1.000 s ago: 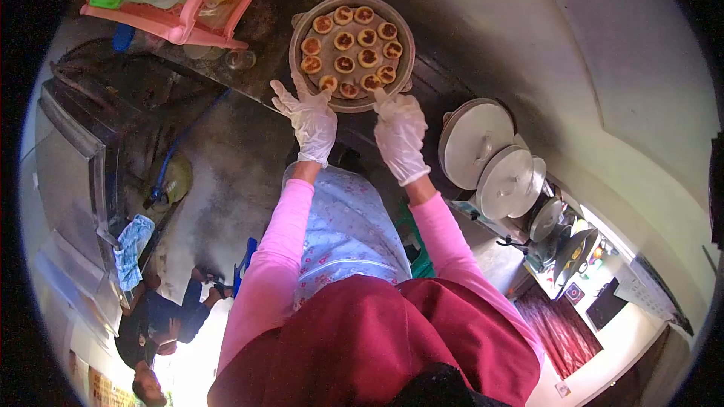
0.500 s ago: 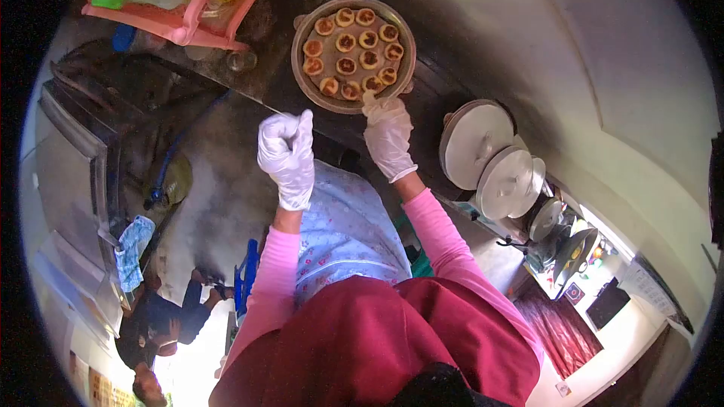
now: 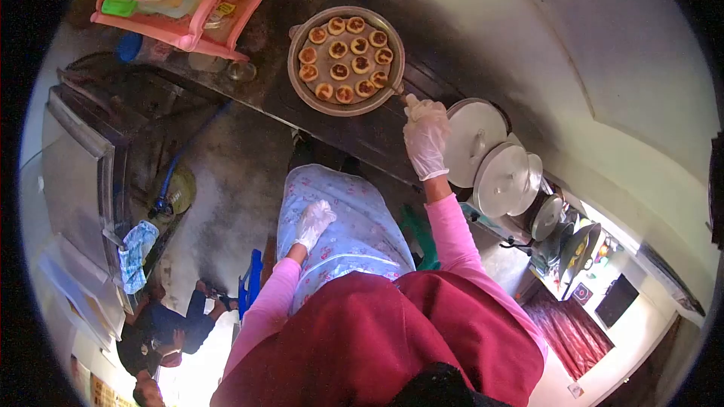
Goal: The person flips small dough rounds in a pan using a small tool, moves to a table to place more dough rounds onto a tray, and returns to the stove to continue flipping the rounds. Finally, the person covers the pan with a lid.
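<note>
A round metal pan (image 3: 346, 111) sits on the dark counter. Several small round cakes with browned tops, such as one cake (image 3: 339, 71), lie spread over its base. My right hand (image 3: 427, 136), in a thin whitish glove, reaches to the pan's right side. Its fingers are closed at the pan's handle (image 3: 397, 88), though the grip is partly hidden. My left hand (image 3: 315, 222), gloved too, rests over the blue flowered apron (image 3: 347, 234) with its fingers curled in. What those fingers hold, if anything, is hidden.
Large pot lids (image 3: 473, 132) lean along the wall to the right of the pan. A pink plastic rack (image 3: 192, 36) with packets stands at the upper left. Another person (image 3: 170, 332) is at the lower left, beyond a metal appliance (image 3: 79, 158).
My left hand has dropped from beside the pan to the apron. My right hand has moved right, from the pan's near rim to its right side. The pan has shifted slightly left.
</note>
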Motion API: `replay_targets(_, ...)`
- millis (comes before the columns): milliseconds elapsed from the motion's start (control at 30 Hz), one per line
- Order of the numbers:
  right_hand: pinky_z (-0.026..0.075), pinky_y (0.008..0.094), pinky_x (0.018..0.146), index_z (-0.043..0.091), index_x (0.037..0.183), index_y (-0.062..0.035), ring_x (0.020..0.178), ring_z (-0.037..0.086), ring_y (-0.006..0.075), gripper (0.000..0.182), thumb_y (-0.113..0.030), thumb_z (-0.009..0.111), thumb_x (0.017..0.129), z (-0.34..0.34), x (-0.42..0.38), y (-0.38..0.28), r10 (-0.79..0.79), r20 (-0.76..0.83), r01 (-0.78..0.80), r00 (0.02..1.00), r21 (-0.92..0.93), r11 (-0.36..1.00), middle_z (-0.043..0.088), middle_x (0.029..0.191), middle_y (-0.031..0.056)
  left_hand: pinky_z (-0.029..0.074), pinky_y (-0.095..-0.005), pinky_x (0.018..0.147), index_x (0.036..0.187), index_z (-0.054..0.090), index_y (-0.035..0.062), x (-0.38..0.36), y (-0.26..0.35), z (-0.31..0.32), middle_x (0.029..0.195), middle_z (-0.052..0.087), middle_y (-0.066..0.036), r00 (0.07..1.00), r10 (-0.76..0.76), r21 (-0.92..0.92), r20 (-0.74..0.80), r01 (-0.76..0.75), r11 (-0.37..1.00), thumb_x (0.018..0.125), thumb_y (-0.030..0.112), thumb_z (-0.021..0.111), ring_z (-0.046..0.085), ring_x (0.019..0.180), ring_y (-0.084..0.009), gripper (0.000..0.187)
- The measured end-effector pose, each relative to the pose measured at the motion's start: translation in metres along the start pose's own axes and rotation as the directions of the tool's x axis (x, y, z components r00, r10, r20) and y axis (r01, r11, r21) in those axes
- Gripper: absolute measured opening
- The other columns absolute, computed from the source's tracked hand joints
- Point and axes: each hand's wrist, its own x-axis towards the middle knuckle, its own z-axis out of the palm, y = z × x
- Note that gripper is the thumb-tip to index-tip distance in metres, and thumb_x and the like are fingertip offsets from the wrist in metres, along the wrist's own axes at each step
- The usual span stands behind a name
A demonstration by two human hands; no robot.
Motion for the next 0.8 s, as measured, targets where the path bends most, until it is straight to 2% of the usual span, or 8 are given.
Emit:
replay_targets(100, 0.047, 0.0424, 0.071, 0.066, 0.093, -0.0107, 0.086, 0.06, 0.0299, 0.02, -0.006, 0.063, 0.074, -0.01, 0.002, -0.004, -0.069, 0.174, 0.063, 0.982, 0.036, 0.997, 0.062, 0.081, 0.0105, 0.048, -0.0384, 0.071, 0.077, 0.059, 0.0041, 0.005, -0.006, 0.004, 0.075, 0.063, -0.013, 0.997, -0.068, -0.004, 0.043, 0.069, 0.998, 0.079, 0.017, 0.07, 0.062, 0.073, -0.0305, 0.017)
replay_targets(200, 0.045, 0.0436, 0.065, 0.069, 0.091, -0.0097, 0.078, 0.058, 0.0307, 0.024, -0.002, 0.066, 0.068, 0.014, 0.001, 0.003, -0.062, -0.018, 0.062, 0.998, 0.006, 0.998, 0.058, 0.075, 0.0101, 0.048, -0.0369, 0.071, 0.079, 0.06, 0.0048, 0.007, -0.008, 0.014, 0.076, 0.064, -0.01, 0.999, -0.037, 0.103, -0.006, 0.038, 0.994, 0.08, 0.015, 0.07, 0.063, 0.074, -0.024, 0.014)
replay_targets(300, 0.046, 0.0437, 0.066, 0.07, 0.091, -0.0096, 0.079, 0.058, 0.031, 0.021, -0.005, 0.068, 0.071, 0.014, 0.0, 0.006, -0.031, -0.009, 0.031, 0.999, -0.019, 0.999, 0.06, 0.077, 0.0098, 0.048, -0.0364, 0.07, 0.085, 0.062, 0.0057, 0.0, 0.007, 0.011, 0.077, 0.064, -0.009, 0.999, -0.052, -0.014, -0.003, 0.052, 0.999, 0.084, 0.017, 0.066, 0.064, 0.076, -0.022, 0.012)
replay_targets(400, 0.047, 0.0437, 0.068, 0.07, 0.092, -0.0083, 0.082, 0.059, 0.0314, 0.016, -0.006, 0.067, 0.076, 0.013, -0.003, 0.008, 0.008, 0.042, -0.011, 0.999, 0.068, 0.998, 0.063, 0.08, 0.0105, 0.048, -0.037, 0.069, 0.092, 0.065, 0.0063, 0.004, -0.005, 0.02, 0.078, 0.066, -0.01, 0.994, -0.078, -0.155, 0.078, 0.089, 0.984, 0.087, 0.019, 0.063, 0.064, 0.075, -0.0218, 0.013)
replay_targets(500, 0.047, 0.0434, 0.069, 0.07, 0.096, -0.008, 0.085, 0.059, 0.032, 0.016, -0.007, 0.066, 0.081, 0.015, -0.002, 0.012, 0.039, -0.059, -0.032, 0.997, 0.114, 0.993, 0.065, 0.083, 0.0114, 0.048, -0.0387, 0.07, 0.091, 0.068, 0.0053, 0.002, 0.007, 0.027, 0.077, 0.067, -0.011, 0.951, -0.287, -0.302, 0.113, 0.308, 0.902, 0.088, 0.025, 0.063, 0.063, 0.074, -0.0245, 0.021)
replay_targets(600, 0.047, 0.0443, 0.07, 0.068, 0.098, -0.0076, 0.086, 0.06, 0.0324, 0.017, -0.007, 0.063, 0.082, 0.003, 0.015, 0.016, 0.032, -0.044, -0.029, 0.999, 0.05, 0.998, 0.065, 0.084, 0.0119, 0.049, -0.0423, 0.071, 0.087, 0.07, 0.0059, 0.009, 0.003, 0.034, 0.081, 0.07, -0.015, 0.984, -0.167, -0.021, 0.062, 0.168, 0.985, 0.088, 0.031, 0.063, 0.065, 0.076, -0.03, 0.027)
replay_targets(700, 0.047, 0.0454, 0.071, 0.066, 0.095, -0.0084, 0.085, 0.06, 0.0321, 0.017, -0.007, 0.063, 0.078, 0.034, 0.022, 0.032, -0.076, -0.017, 0.076, 0.997, 0.007, 0.997, 0.064, 0.083, 0.0114, 0.049, -0.0466, 0.073, 0.081, 0.071, 0.0064, 0.004, 0.034, 0.042, 0.087, 0.071, -0.017, 0.962, -0.272, 0.147, 0.025, 0.266, 0.953, 0.087, 0.04, 0.063, 0.067, 0.083, -0.0369, 0.035)
replay_targets(800, 0.049, 0.0438, 0.072, 0.064, 0.088, -0.0083, 0.086, 0.061, 0.0309, 0.014, -0.007, 0.061, 0.074, 0.03, 0.021, 0.028, -0.099, 0.025, 0.099, 0.995, -0.004, 0.995, 0.063, 0.083, 0.0106, 0.049, -0.0494, 0.074, 0.084, 0.07, 0.0075, -0.012, 0.079, 0.04, 0.09, 0.07, -0.019, 0.984, -0.178, 0.307, 0.018, 0.164, 0.938, 0.085, 0.037, 0.063, 0.066, 0.088, -0.0407, 0.03)
